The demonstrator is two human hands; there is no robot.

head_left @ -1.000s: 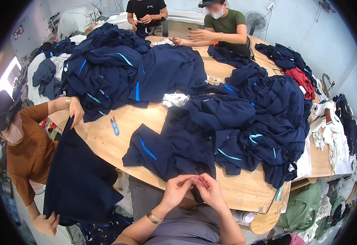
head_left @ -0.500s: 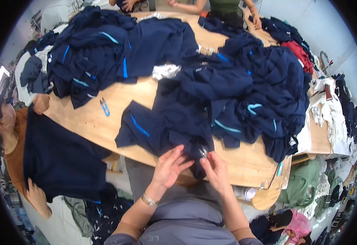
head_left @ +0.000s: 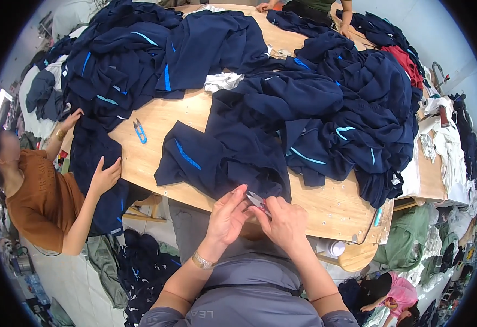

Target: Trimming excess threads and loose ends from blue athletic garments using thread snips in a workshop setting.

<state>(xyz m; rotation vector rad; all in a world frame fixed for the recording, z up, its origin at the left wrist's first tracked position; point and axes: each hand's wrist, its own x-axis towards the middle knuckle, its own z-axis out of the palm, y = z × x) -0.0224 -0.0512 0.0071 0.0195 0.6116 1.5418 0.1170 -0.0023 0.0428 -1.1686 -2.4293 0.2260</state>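
Left hand [head_left: 228,217]: fingers bent, pinching the near edge of a navy garment [head_left: 225,158] at the front rim of the tabletop [head_left: 325,204]. A bracelet [head_left: 202,261] sits at the wrist.

Right hand [head_left: 286,222]: closed around a small thread snip [head_left: 256,199], whose metal tip shows between the two hands, touching the pinched fabric. The hands meet just off the tabletop's near edge, over the person's grey-clad lap.

Navy garment: spread flat on the pale wood, with a light-blue stripe on its left part; its lower hem hangs toward the hands.

Pile of navy garments, right [head_left: 347,109]: heaped, with light-blue trim, overlapping the upper edge of the spread garment and reaching the tabletop's right end.

Pile of navy garments, far left [head_left: 135,60]: a second heap, well apart from the hands, covering the far left part of the wood.

Blue thread snip [head_left: 140,131]: lying alone on bare wood, between the left heap and the spread garment.

White cloth scrap [head_left: 223,82]: between the two heaps.

Red cloth [head_left: 405,60]: at the far right rim, beside the right heap.

Co-worker in a brown top [head_left: 42,199]: at the left side, one hand flat on a navy piece [head_left: 99,169] draped over the tabletop's edge, the other hand [head_left: 70,119] on the left heap.

Another person's hand [head_left: 262,7]: at the far end.
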